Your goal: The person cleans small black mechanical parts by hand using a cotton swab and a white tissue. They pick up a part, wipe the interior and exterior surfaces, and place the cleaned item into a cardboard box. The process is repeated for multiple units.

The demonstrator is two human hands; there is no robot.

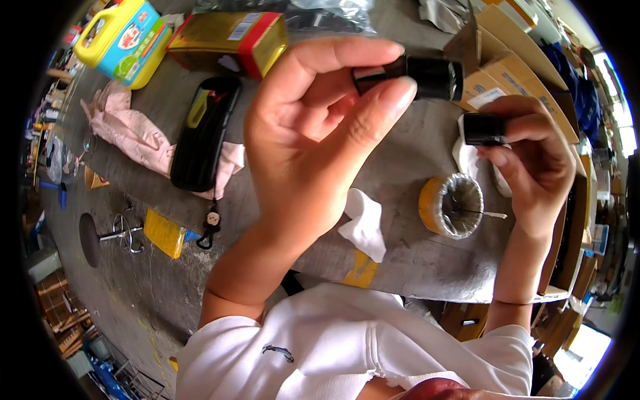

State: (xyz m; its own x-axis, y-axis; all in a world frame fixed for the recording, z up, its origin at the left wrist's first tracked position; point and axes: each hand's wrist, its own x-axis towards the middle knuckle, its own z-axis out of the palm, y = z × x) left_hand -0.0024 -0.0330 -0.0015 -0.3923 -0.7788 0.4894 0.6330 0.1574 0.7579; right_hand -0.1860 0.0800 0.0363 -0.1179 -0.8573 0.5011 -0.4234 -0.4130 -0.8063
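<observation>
My left hand (310,133) is raised over the table, its thumb and forefinger pinching a glossy black cylinder (437,78) that lies nearly level and points right. Close by on the right, my right hand (537,160) grips a shorter black cap-like piece (481,129) between thumb and fingers. The two black pieces are apart. Below them stands a small yellow tub (431,205) with a crinkled silvery lining and a thin stick poking out; its contents are hard to make out. Under my left wrist lies a crumpled white cloth (365,227).
At left sit a long black case (207,137), a pink cloth (127,123), a yellow jug (107,40) with a blue label, and a gold-and-red box (223,43). An opened cardboard box (517,80) stands at far right. A stool (89,240) is beyond the table's left side.
</observation>
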